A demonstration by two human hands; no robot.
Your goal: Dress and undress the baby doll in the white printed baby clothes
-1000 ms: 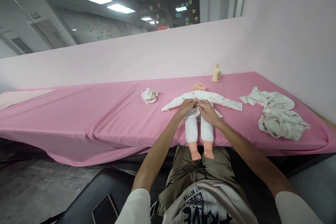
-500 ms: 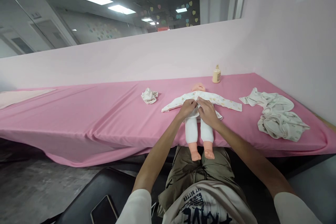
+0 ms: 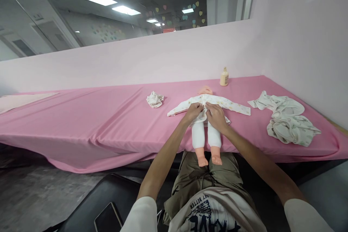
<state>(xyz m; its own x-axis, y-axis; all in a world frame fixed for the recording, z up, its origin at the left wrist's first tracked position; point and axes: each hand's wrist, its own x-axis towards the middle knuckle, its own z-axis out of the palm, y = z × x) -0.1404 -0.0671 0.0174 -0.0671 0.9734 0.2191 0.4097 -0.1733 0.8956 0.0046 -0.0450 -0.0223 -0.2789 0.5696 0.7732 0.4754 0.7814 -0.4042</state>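
A baby doll lies on its back on the pink table, feet hanging over the near edge. It wears a white patterned top with sleeves spread out and white trousers. My left hand and my right hand meet at the middle of the doll's chest. Both have fingers curled and pinched on the front of the top. The fingertips hide the spot they grip.
A small crumpled white cloth lies left of the doll. A pile of white baby clothes sits at the right. A beige bottle stands by the back wall. A phone rests on a black seat near my left.
Both hands stayed on the doll's chest with only slight finger shifts; the right hand's fingers curled in a little more. The doll has not moved.
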